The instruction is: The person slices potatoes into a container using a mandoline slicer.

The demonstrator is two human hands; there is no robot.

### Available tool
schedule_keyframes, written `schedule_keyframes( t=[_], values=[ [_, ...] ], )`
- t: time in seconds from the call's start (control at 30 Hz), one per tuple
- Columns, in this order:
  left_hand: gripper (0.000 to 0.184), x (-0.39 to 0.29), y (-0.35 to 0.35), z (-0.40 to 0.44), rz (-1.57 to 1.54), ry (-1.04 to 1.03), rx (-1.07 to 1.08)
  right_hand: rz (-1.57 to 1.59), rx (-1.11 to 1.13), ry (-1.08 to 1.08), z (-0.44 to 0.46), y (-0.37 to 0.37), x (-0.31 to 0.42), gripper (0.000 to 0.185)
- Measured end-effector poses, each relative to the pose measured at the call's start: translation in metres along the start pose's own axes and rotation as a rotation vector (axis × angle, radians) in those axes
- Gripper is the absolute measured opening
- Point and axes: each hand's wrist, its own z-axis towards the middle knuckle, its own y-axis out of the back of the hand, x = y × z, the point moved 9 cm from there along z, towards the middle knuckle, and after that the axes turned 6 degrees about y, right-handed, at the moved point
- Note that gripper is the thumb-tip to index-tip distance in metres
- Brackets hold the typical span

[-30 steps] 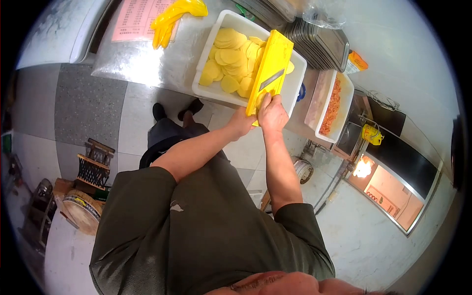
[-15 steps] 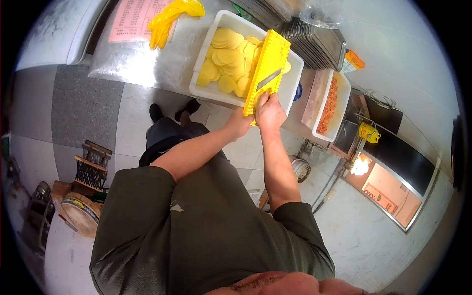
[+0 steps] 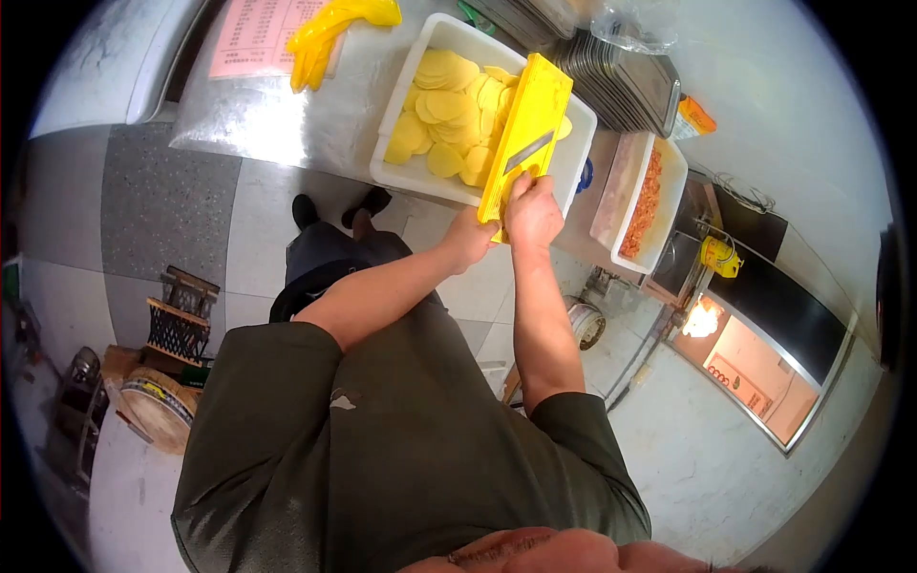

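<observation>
A yellow mandoline slicer (image 3: 542, 100) lies slanted across a white tub (image 3: 384, 172), its metal blade facing up. My left hand (image 3: 471, 239) is closed round the slicer's near end. On the slicer's face, just below the blade, my right hand (image 3: 535, 212) is closed with its fingers pressed down. What it grips is mostly covered by the fingers and looks like a piece of potato. Round, pale yellow potato slices (image 3: 447, 107) are heaped in the tub, left of the slicer and partly under it.
Yellow gloves (image 3: 330, 33) and a pink printed sheet (image 3: 250, 43) lie on the metal table (image 3: 224, 119) at left. Stacked metal trays (image 3: 635, 81) stand behind the tub. To the right is a white container (image 3: 669, 205) with orange-red chopped food. A flame (image 3: 702, 317) burns farther right.
The view has shifted slightly. Both hands keep nearly the same places on the slicer, and the heap of slices looks much the same.
</observation>
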Motion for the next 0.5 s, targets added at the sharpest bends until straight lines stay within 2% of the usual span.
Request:
schedule_keyframes(
  t=[0.17,0.37,0.5],
  values=[
    [0.033,-0.007,-0.001,-0.006,-0.027,-0.043,0.009,0.024,-0.005,0.026,-0.004,0.000,0.001,0.031],
    [0.040,-0.019,-0.003,-0.018,0.013,0.008,0.028,0.003,-0.033,0.057,-0.002,-0.001,0.001,0.028],
    [0.038,-0.021,-0.003,-0.019,0.046,0.017,0.056,0.002,-0.065,0.078,-0.004,0.000,0.002,0.026]
  ],
)
